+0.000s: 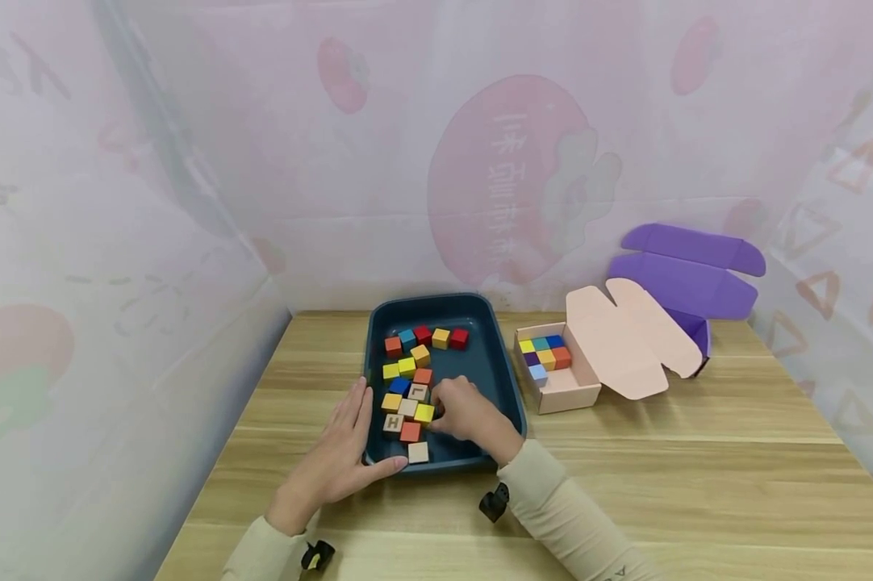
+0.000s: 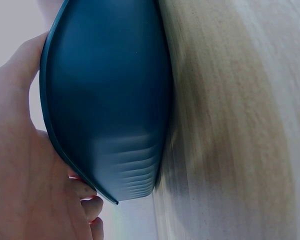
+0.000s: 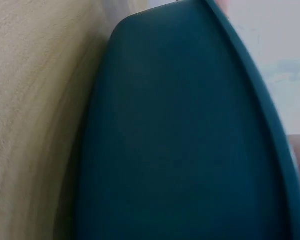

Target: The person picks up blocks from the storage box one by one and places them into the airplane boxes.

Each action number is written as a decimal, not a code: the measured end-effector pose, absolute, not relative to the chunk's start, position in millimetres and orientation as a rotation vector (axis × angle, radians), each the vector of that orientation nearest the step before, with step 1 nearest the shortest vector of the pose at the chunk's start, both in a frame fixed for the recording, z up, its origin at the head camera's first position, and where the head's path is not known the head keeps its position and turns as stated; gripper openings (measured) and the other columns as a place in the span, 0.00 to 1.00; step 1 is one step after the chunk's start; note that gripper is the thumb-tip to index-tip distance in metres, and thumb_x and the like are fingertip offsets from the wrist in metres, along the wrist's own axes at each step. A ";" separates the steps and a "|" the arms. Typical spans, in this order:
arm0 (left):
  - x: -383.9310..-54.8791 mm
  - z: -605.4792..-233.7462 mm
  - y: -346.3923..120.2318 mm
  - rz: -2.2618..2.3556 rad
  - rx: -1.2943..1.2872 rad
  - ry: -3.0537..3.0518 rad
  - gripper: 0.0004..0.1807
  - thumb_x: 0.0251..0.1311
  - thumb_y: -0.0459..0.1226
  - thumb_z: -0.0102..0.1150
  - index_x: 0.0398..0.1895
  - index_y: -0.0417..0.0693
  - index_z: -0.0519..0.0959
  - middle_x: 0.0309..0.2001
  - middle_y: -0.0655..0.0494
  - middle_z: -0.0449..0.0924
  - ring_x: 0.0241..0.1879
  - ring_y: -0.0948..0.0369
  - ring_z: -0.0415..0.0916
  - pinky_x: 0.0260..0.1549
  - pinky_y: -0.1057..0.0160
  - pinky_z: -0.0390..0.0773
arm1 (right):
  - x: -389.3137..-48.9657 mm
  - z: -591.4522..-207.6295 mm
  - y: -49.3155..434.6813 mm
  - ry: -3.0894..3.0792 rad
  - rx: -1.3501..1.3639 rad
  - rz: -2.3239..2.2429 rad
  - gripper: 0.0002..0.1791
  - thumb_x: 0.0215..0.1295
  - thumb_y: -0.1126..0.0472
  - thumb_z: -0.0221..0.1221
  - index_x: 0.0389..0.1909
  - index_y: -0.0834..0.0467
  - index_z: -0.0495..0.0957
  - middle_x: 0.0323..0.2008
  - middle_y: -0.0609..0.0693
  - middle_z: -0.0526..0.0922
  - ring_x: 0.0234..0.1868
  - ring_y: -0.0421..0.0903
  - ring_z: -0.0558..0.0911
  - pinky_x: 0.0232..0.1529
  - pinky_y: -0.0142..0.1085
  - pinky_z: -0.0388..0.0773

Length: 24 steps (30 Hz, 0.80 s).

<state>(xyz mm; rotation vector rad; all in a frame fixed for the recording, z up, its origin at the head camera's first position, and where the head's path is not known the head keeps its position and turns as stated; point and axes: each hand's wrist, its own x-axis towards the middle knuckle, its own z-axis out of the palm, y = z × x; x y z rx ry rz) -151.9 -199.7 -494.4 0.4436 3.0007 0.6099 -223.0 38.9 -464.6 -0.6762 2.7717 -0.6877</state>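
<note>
A dark blue tray [image 1: 490, 363] on the table holds loose wooden cubes in several colours. My left hand [image 1: 338, 452] lies along its left rim, fingers straight. The left thumb reaches over the near rim beside a plain wooden cube [image 1: 418, 453]. Inside the tray, the curled fingers of my right hand [image 1: 469, 410] pinch a yellow cube [image 1: 423, 414]; the fingertips are partly hidden. Close by are a cube marked L [image 1: 418, 393], another marked H [image 1: 393, 424] and an orange-red cube [image 1: 411, 432]. Both wrist views mostly show the tray's outer wall [image 2: 110, 90].
Right of the tray stands an open light pink box [image 1: 569, 397], with several coloured cubes [image 1: 545, 355] packed towards its back left. Its lid [image 1: 625, 339] overlaps an open purple box [image 1: 687, 278] behind. Printed fabric [image 1: 378, 202] hangs behind the wooden table [image 1: 734, 452].
</note>
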 end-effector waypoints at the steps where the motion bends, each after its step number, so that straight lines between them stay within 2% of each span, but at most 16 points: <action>1: -151.9 -494.7 -199.7 0.612 0.444 3.000 0.68 0.61 0.74 0.57 0.87 0.41 0.38 0.88 0.44 0.31 0.87 0.43 0.38 0.83 0.36 0.48 | -222.7 -465.3 38.2 2.771 -0.672 -0.690 0.15 0.62 0.57 0.76 0.46 0.59 0.89 0.35 0.48 0.88 0.30 0.39 0.79 0.38 0.33 0.84; 10: -151.3 -494.4 -199.6 0.633 0.447 3.006 0.67 0.62 0.71 0.59 0.87 0.41 0.39 0.88 0.43 0.32 0.87 0.43 0.38 0.83 0.35 0.49 | -224.2 -468.3 35.5 2.772 -0.646 -0.694 0.13 0.63 0.58 0.75 0.46 0.57 0.89 0.37 0.48 0.89 0.32 0.39 0.79 0.42 0.35 0.86; 18: -151.5 -495.4 -199.5 0.630 0.432 2.989 0.67 0.62 0.72 0.58 0.87 0.42 0.38 0.88 0.45 0.30 0.87 0.43 0.38 0.83 0.36 0.48 | -221.9 -463.7 44.6 2.759 -0.658 -0.762 0.13 0.63 0.59 0.75 0.47 0.58 0.90 0.41 0.50 0.91 0.35 0.40 0.82 0.46 0.37 0.89; 24: -151.4 -494.0 -198.5 0.615 0.418 2.989 0.68 0.61 0.73 0.58 0.87 0.43 0.38 0.88 0.46 0.29 0.87 0.43 0.37 0.83 0.35 0.48 | -221.6 -455.1 57.5 2.742 -0.641 -0.840 0.12 0.63 0.60 0.75 0.46 0.59 0.90 0.41 0.51 0.91 0.36 0.41 0.83 0.46 0.39 0.89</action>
